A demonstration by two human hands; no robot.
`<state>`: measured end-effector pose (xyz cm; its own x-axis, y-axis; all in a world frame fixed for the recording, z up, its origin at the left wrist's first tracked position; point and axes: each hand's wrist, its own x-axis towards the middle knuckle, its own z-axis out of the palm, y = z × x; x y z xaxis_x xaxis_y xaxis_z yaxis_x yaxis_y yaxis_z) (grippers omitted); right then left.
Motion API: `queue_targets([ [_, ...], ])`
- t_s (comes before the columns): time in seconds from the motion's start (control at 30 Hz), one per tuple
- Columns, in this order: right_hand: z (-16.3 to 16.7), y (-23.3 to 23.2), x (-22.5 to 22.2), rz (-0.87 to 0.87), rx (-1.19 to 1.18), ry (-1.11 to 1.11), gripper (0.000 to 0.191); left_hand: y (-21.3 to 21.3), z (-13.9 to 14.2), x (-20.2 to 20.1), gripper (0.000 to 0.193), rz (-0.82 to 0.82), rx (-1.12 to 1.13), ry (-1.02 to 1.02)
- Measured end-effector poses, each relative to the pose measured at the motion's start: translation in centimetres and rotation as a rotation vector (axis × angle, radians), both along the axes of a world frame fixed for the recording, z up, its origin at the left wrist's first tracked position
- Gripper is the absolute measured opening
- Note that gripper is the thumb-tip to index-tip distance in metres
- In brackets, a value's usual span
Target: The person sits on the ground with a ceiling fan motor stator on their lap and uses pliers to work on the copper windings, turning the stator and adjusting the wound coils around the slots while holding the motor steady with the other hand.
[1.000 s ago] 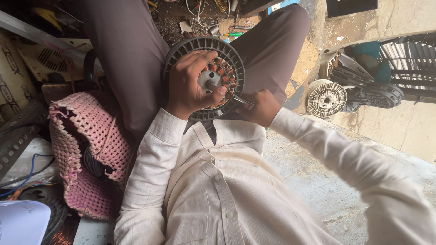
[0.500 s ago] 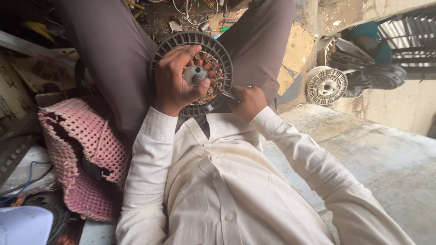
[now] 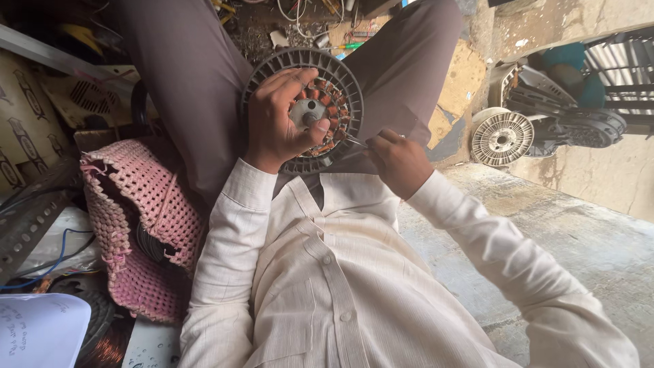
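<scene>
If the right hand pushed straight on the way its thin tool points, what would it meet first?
Most likely the copper windings inside the round fan motor that the left hand grips. The right hand aims its thin metal tool there; its tip already looks at the coils, though depth is unclear.

The left hand (image 3: 276,123) covers the nine o'clock part of the round fan motor (image 3: 304,109), so the coils beneath it cannot be seen. The thin metal tool (image 3: 352,140) pinched in the right hand (image 3: 398,160) is too slim to identify; its tip vanishes among the windings. At one o'clock, small items on the ground blur into clutter. The white paper (image 3: 37,330) at seven o'clock is cut by the frame edge. Shade blurs the dark fan parts (image 3: 579,126) at three o'clock.
</scene>
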<state>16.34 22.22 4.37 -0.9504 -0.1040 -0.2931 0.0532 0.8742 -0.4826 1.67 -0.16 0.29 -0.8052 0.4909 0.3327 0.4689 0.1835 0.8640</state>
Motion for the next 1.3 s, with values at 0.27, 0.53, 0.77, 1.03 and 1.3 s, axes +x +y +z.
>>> queue_targets([
  [0.27,-0.5,3.8,-4.0,0.190,-0.192,-0.381,0.031,0.1,0.1,-0.3,0.082,0.016,-0.007,-0.023],
  [0.53,-0.7,6.3,-8.6,0.142,-0.557,-1.034,0.034,0.0,0.2,-0.6,0.085,-0.012,-0.032,-0.099],
  [0.77,-1.0,5.6,-7.6,0.157,-0.520,-0.816,0.031,0.0,-0.2,-0.6,0.086,-0.016,-0.022,-0.026],
  [1.03,0.1,3.4,-4.2,0.115,-0.235,-0.344,0.024,0.0,-0.7,-0.4,0.084,-0.007,-0.044,-0.007],
  [1.3,0.3,0.8,-1.4,0.028,-0.253,-0.083,0.029,-0.3,-0.6,-0.1,0.083,-0.011,0.002,-0.002],
])
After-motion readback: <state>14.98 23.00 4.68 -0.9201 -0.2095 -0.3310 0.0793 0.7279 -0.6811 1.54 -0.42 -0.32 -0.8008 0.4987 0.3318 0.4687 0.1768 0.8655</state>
